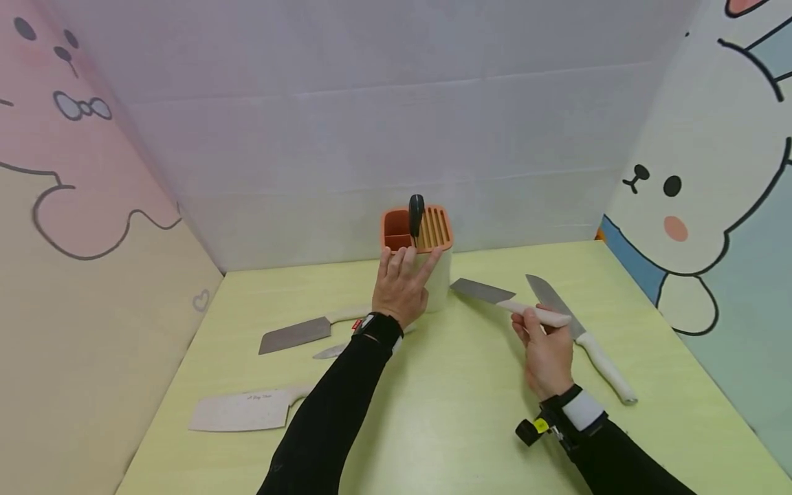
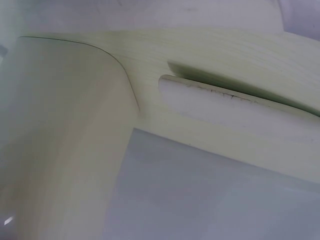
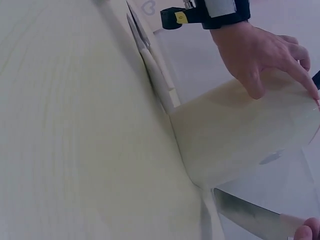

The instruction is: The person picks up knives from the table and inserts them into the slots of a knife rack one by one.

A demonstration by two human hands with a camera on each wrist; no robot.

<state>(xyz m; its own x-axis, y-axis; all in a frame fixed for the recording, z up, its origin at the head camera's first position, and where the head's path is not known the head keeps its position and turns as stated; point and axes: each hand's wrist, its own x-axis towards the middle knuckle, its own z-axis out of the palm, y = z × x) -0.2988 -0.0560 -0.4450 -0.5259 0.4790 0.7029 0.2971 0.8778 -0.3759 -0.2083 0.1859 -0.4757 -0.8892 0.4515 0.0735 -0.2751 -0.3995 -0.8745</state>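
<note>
My left hand [image 1: 401,289] lies against the white knife holder [image 1: 438,285], its outstretched fingers touching the front of the orange rim. From the right wrist view, that left hand [image 3: 265,55] has its thumb on the holder's side. A dark-handled tool [image 1: 416,213] stands in the holder; its lower end is hidden. My right hand [image 1: 546,350] pinches the white handle of a kitchen knife [image 1: 482,290]. The blade [image 3: 250,215] points left, close to the holder's base. Beside this hand, a longer knife [image 1: 599,361] with a white handle lies on the table.
Left on the yellow table [image 1: 458,426] lie a broad cleaver [image 1: 241,410], a smaller cleaver [image 1: 297,335] and a small knife [image 1: 331,351], partly hidden by my left arm. A white handle [image 2: 225,105] lies near the holder. The back wall [image 1: 278,227] rises behind.
</note>
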